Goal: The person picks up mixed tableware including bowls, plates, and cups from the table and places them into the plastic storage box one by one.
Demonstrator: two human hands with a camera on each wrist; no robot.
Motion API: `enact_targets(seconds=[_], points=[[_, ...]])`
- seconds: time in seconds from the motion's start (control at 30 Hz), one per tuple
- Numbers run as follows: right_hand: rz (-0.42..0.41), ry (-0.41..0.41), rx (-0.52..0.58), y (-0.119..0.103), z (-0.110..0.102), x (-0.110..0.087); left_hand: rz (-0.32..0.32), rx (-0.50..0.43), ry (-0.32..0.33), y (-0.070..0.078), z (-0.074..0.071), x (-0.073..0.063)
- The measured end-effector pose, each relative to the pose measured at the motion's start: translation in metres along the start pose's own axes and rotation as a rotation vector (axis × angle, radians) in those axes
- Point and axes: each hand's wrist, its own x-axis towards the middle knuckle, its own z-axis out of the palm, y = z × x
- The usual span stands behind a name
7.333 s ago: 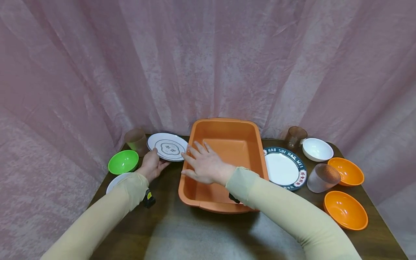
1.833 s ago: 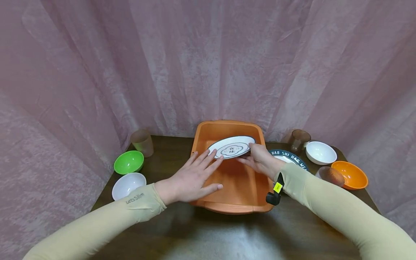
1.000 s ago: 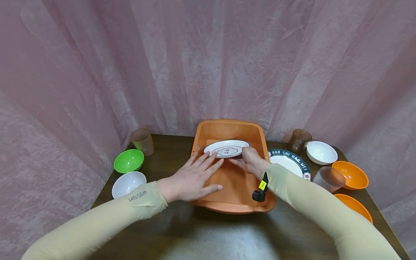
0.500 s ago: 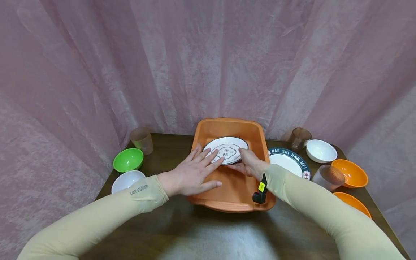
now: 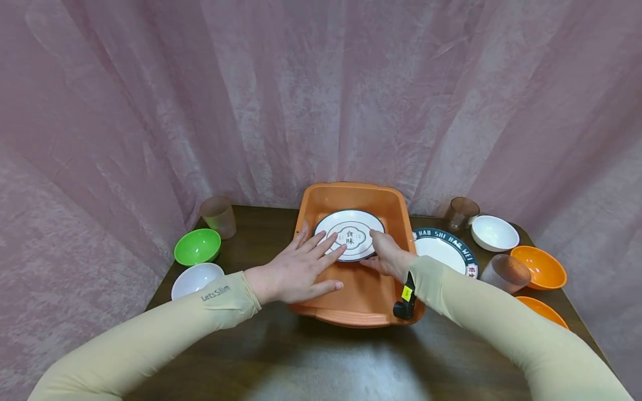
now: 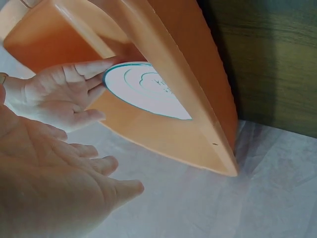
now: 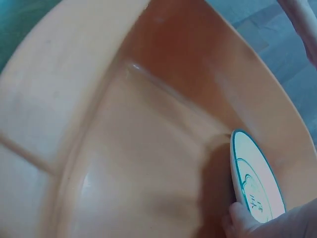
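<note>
My right hand holds a white plate with a dark rim and black characters inside the orange basin. Its thumb lies over the plate's right edge, with the fingers at the near edge. In the right wrist view, fingertips meet the rim of the plate, and a shadow falls on the basin floor beside it. My left hand is spread over the basin's left side, its fingers overlapping the plate in the head view. In the left wrist view, the left palm is separate from the plate.
To the left stand a green bowl, a white bowl and a brownish cup. To the right are a green-rimmed plate, two tumblers, another white bowl and two orange bowls. A pink curtain hangs behind.
The plate went from the table's left side, in my left hand, to my right hand in the basin. Over the last second it has tipped flatter; my left hand has barely moved.
</note>
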Motion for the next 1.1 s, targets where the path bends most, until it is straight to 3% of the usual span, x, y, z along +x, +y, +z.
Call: enact_targets(seconds=[0.57,0.7,0.83,1.1], points=[[-0.029,0.074,-0.081,-0.001,0.001,-0.014,-0.022,-0.011,-0.031,0.002,0.001,0.0],[-0.057,0.041,-0.13,-0.006,0.0,-0.025,-0.024,-0.001,-0.012,0.0,0.001,0.001],[-0.166,-0.023,-0.332,-0.013,-0.005,-0.04,-0.043,-0.012,0.003,-0.005,0.001,0.0],[-0.468,-0.091,-0.898,-0.027,-0.031,-0.079,-0.095,-0.068,0.021,-0.016,-0.004,-0.004]])
